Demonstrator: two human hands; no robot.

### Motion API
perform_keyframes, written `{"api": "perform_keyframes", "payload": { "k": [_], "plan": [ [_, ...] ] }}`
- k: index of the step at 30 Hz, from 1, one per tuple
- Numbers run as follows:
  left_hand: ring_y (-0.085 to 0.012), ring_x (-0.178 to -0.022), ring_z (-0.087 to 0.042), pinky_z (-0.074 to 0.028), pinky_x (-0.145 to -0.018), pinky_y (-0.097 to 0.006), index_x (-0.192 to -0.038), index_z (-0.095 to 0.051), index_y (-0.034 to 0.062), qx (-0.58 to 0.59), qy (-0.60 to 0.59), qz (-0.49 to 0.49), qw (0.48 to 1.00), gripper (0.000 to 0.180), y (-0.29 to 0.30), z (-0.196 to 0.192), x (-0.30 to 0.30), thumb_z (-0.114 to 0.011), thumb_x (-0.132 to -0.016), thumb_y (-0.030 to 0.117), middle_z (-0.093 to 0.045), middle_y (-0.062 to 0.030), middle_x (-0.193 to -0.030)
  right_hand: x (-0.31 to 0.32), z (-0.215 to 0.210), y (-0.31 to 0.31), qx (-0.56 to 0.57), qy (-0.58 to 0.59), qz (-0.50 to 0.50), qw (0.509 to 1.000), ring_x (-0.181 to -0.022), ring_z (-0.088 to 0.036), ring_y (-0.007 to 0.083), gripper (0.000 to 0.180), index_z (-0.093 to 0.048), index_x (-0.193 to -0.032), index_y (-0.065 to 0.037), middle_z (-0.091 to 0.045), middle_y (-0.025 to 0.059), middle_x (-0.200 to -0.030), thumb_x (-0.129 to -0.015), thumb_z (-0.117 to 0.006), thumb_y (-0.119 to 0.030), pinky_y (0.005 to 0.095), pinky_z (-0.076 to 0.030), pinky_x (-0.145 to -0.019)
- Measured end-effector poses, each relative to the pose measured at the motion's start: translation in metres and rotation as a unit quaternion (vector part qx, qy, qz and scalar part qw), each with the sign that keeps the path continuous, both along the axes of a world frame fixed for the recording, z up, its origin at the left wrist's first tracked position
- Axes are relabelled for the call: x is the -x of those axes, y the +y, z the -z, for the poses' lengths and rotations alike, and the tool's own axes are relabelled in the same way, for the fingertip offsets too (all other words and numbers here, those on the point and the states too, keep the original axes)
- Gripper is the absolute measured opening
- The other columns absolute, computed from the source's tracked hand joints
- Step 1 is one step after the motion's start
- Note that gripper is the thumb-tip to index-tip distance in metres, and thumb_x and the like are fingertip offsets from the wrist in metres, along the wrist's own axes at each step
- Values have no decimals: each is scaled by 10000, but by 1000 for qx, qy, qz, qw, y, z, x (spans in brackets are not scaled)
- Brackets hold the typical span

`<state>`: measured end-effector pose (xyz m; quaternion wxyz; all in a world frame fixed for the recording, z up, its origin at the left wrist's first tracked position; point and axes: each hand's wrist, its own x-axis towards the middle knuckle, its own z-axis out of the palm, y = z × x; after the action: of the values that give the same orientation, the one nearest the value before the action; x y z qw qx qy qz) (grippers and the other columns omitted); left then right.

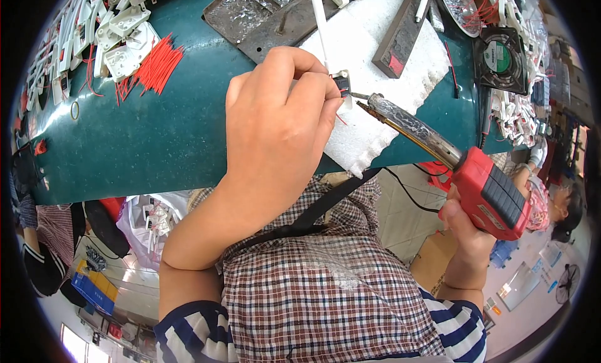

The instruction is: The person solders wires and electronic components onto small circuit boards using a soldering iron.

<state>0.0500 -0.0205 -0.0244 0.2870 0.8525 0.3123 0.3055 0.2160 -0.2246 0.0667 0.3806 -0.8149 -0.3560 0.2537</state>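
My left hand is closed over a small white plastic part with a black piece set in it. Its fingertips press together at the part's left side, hiding much of it. A short red wire shows just below them; whether the fingers pinch it too is hidden. From the right, my right hand grips the red handle of a soldering gun. The gun's metal barrel slants up and left, and its thin tip is at the black piece, close to my left fingertips.
Under the work lies a white foam sheet on the green table. A dark metal bar rests on it, beside a blackened metal tray. Red wires and white parts pile up left; a small fan stands right.
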Motion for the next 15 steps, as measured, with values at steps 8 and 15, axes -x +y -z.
{"api": "perform_keyframes", "payload": {
  "k": [8,15],
  "plan": [
    [-199,-804,-559,-386,-735,-328,-851,-651,95,8,5,-9,1000,141,3,-3,3,-731,-738,64,-583,-26,-972,4,2,1,-47,36,49,997,-494,-473,114,859,-144,-1435,-11,-514,90,-734,-768,-685,-18,230,-425,-408],
    [-252,-872,-604,-448,-756,-348,-935,-657,80,-107,5,-98,989,136,49,-17,20,-679,-801,86,-620,-84,-940,-4,3,0,-98,53,8,994,-405,-382,83,523,-356,-1264,74,-475,71,-664,-815,-611,-5,221,-360,-357]
  ]
}}
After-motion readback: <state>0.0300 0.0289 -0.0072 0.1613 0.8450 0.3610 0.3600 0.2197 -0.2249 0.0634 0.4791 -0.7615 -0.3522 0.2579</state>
